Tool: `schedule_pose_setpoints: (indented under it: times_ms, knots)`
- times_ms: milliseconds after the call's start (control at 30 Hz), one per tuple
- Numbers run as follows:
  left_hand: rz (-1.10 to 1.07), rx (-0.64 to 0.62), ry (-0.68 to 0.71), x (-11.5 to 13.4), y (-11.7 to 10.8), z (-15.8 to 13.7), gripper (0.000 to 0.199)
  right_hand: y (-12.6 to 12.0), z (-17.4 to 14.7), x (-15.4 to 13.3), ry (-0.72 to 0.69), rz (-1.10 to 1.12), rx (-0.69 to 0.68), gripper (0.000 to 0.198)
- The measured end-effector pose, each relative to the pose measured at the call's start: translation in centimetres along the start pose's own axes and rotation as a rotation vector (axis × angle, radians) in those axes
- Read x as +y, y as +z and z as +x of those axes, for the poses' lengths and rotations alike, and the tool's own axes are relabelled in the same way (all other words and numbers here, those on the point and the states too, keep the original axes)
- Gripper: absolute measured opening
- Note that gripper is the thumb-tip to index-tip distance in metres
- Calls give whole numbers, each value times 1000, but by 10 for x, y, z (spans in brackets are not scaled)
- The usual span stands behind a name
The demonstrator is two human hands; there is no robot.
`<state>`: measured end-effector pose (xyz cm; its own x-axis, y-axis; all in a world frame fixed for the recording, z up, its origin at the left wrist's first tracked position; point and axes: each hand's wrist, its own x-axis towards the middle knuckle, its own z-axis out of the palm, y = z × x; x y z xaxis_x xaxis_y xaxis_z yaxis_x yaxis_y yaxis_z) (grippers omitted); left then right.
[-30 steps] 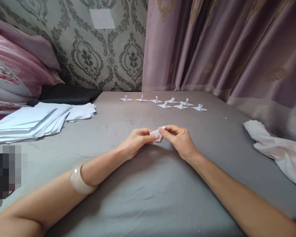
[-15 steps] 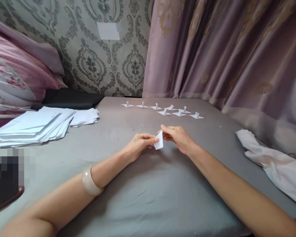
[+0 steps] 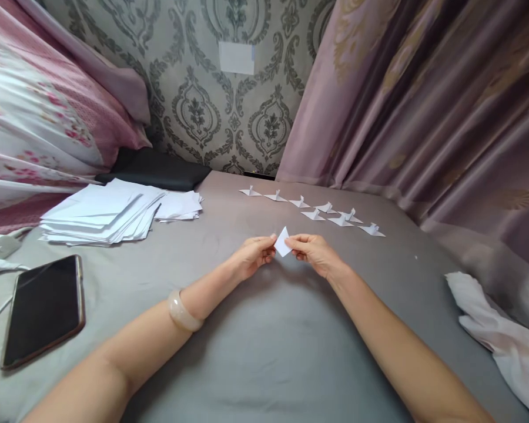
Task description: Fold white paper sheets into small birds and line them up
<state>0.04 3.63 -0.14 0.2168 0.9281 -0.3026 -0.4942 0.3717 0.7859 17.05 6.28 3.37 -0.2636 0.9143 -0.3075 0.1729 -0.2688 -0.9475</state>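
A small folded piece of white paper (image 3: pixel 283 242), shaped like a diamond, is held up over the grey sheet (image 3: pixel 264 352). My left hand (image 3: pixel 254 254) pinches its left edge between thumb and fingers. From the right, my right hand (image 3: pixel 314 252) grips the other edge, thumb on the near face. Beyond my hands, several small folded paper figures (image 3: pixel 313 215) stand in two loose rows, each with a flat pointed base and an upright part.
A stack of white paper (image 3: pixel 92 211) and a smaller stack (image 3: pixel 179 205) lie at the left, before a black cushion-like item (image 3: pixel 158 170). Nearer are a phone (image 3: pixel 44 311) and a white cable (image 3: pixel 2 265). White cloth (image 3: pixel 489 323) lies at the right, below curtains (image 3: pixel 379 106).
My right hand has moved from the paper's top corner down to its right edge. My left thumb has shifted back to the left edge. The view has turned left and tilted.
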Motion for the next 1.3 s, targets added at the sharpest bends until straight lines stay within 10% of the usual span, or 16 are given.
schedule_pose_setpoints:
  times_ms: [267,467,600,1300]
  knots:
    - [463,11,133,2,-6,1,30,-5,6,13,-79,-36,-15,28]
    - [1315,5,664,-3,-15,5,15,-7,-7,35,-689,-591,98,19]
    - [1714,-135,761,-5,-18,6,25,-9,-16,49,-796,-1015,71,32]
    - [1464,-147,520,-1,-14,-6,16,-10,-17,54,-489,-688,33,18]
